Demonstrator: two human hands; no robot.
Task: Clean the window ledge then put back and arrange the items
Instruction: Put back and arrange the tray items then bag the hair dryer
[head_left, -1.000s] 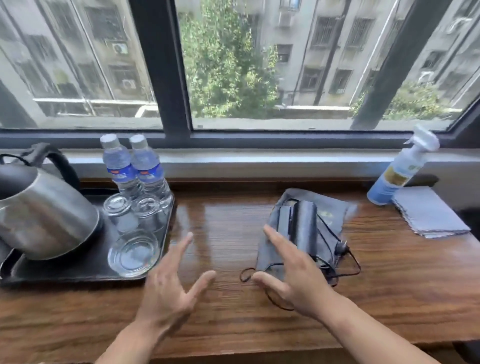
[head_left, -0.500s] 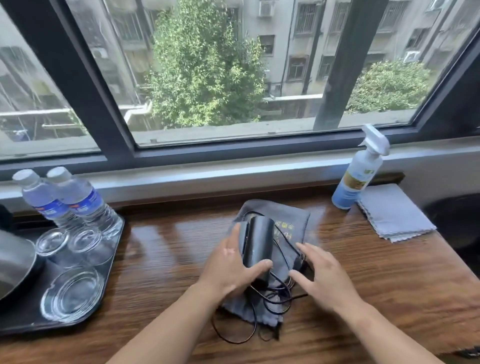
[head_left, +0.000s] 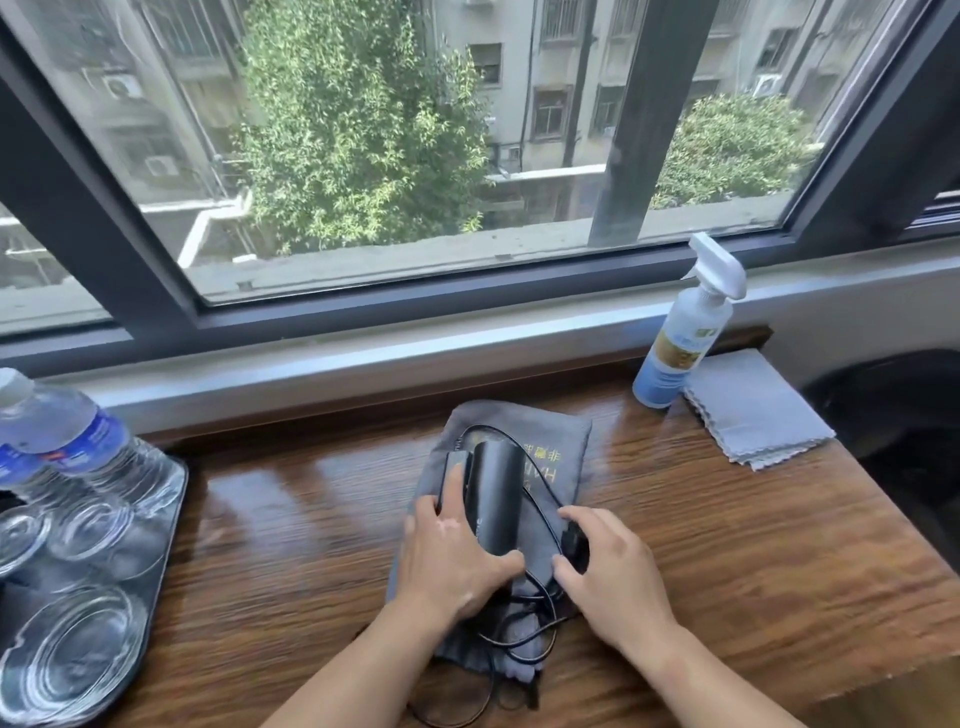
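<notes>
A black folded hair dryer (head_left: 497, 491) lies on a dark grey cloth pouch (head_left: 558, 441) in the middle of the wooden ledge (head_left: 753, 561), with its black cord (head_left: 540, 499) looped around it. My left hand (head_left: 452, 558) grips the dryer from the left, thumb under its near end. My right hand (head_left: 613, 571) pinches the black plug (head_left: 574, 540) at the dryer's right side. A spray bottle (head_left: 680, 338) stands at the back right beside a folded grey cloth (head_left: 753, 410).
At the left, a dark tray (head_left: 169, 525) holds two water bottles (head_left: 78, 441) and several upturned glasses (head_left: 72, 654). The grey window sill (head_left: 363, 353) and dark window frame run along the back. A dark round object (head_left: 909, 441) sits off the ledge's right end.
Both hands moved from hovering open above the ledge onto the hair dryer; the left took hold of its body, the right closed on the plug. The view shifted right, so the kettle left the frame.
</notes>
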